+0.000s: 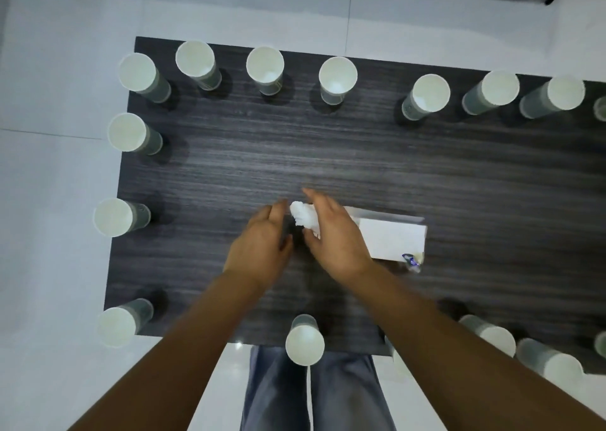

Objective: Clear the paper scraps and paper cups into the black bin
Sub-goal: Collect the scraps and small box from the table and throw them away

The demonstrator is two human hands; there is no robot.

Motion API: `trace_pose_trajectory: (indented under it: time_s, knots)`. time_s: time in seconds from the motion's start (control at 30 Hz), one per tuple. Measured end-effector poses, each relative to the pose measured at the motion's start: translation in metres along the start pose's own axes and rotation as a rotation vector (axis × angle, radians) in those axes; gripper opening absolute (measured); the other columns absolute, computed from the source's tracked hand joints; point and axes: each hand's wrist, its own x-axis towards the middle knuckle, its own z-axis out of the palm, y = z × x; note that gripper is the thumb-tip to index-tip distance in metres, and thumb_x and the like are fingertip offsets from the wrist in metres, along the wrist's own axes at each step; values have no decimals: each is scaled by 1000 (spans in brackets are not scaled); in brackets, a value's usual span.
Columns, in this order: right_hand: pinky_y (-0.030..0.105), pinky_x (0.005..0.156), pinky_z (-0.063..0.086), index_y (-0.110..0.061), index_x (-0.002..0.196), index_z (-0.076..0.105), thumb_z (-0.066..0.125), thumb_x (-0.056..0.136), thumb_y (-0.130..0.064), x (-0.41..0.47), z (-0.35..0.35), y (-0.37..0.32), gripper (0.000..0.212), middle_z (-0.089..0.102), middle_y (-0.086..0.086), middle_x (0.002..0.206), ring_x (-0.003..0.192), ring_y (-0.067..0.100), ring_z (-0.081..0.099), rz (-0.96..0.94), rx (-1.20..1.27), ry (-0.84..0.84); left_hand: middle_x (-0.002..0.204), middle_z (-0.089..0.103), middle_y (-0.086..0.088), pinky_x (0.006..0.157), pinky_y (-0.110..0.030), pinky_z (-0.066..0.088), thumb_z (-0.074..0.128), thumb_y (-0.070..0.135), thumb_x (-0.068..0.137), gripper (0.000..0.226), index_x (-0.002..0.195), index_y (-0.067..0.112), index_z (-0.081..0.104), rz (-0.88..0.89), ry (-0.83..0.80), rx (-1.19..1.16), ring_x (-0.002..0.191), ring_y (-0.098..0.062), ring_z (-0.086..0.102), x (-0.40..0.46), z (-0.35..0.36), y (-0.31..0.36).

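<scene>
**Q:** As the head camera looked down, what lay between the two hands?

**A:** A crumpled white paper scrap (304, 218) sat at mid-table on the dark grey wood-grain table (360, 155). The left hand (262, 243) was cupped just left of it, fingers relaxed and gripping nothing. The right hand (334, 233) arched over the scrap's right side with straight fingers; whether its grip had closed on the paper could not be told, since the palm hid the contact.

**Q:** Where were the cups?

**A:** White paper cups with grey-green sides stood upright round the table's edge. One row ran along the far edge, for example the far-centre cup (337, 79). Others lined the left edge, such as the mid-left cup (114, 217), and more stood along the near edge, including the near-centre cup (305, 340) just in front of the person's grey trousers (278, 394).

**Q:** What else was on the table?

**A:** A white rectangular cardboard box (393, 238) lay just right of the right hand, partly under its wrist. A small crinkled wrapper with blue print (412, 261) rested at the box's near right corner. Pale floor tiles (59, 168) surrounded the table.
</scene>
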Motion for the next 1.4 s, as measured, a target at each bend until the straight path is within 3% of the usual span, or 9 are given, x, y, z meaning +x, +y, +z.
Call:
trace_pose_trajectory:
  time_s: [0.13, 0.3, 0.53, 0.67, 0.77, 1.0, 1.2, 1.4]
  knots:
    - [30, 107, 36, -19, 149, 27, 61, 91, -12, -39, 8, -2, 68, 42, 2, 148, 132, 19, 44, 38, 76, 41, 147, 35, -3, 99, -38, 43, 57, 13, 90, 66, 148, 17, 24, 105, -42, 36, 132, -22, 39, -24, 6, 0]
    - [37, 107, 41, -24, 153, 11, 63, 90, -13, -76, 22, -10, 83, 36, 2, 151, 129, 21, 47, 140, 166, 16, 149, 32, -1, 106, -37, 39, 58, 8, 87, 69, 148, 18, 27, 241, -146, 90, 133, -21, 37, -46, 19, -3]
    - [40, 104, 43, -24, 154, -2, 63, 87, -6, -103, 38, -14, 95, 23, 3, 157, 128, 24, 47, 197, 218, 6, 129, 45, -3, 86, -40, 52, 58, 23, 90, 65, 145, 30, 26, 266, -176, 273, 110, -24, 54, -67, 33, -5]
    - [39, 98, 46, -22, 154, -2, 62, 85, -1, -108, 42, -10, 96, 25, 4, 155, 124, 25, 49, 212, 218, 18, 120, 51, -3, 80, -38, 46, 48, 32, 95, 49, 141, 34, 31, 294, -132, 436, 109, -25, 53, -71, 35, -4]
    - [36, 97, 46, -21, 154, 0, 68, 85, -10, -109, 43, -4, 97, 28, 4, 152, 124, 23, 49, 217, 197, 24, 118, 53, -4, 78, -35, 43, 42, 32, 98, 35, 132, 29, 41, 283, -120, 492, 109, -25, 53, -71, 36, -4]
    - [39, 103, 42, -18, 153, 10, 69, 84, -13, -94, 24, 30, 91, 34, 7, 145, 131, 25, 36, 208, -89, 5, 113, 58, -2, 70, -32, 38, 41, 34, 100, 26, 122, 24, 49, 205, -85, 450, 101, -22, 56, -56, 34, -5]
    - [38, 103, 38, -14, 150, 18, 69, 83, -16, -54, -14, 67, 85, 33, 10, 146, 130, 29, 32, 223, -366, 3, 107, 62, -7, 72, -36, 45, 41, 37, 98, 29, 114, 17, 56, 84, -53, 301, 95, -30, 59, -37, 26, 0]
    - [39, 116, 25, -15, 150, 14, 80, 72, -33, -16, -32, 87, 103, 29, 11, 148, 137, 30, 26, 127, -492, -77, 99, 61, -8, 67, -35, 43, 41, 36, 99, 27, 105, 14, 55, 20, -42, 245, 85, -29, 58, -16, 26, 6]
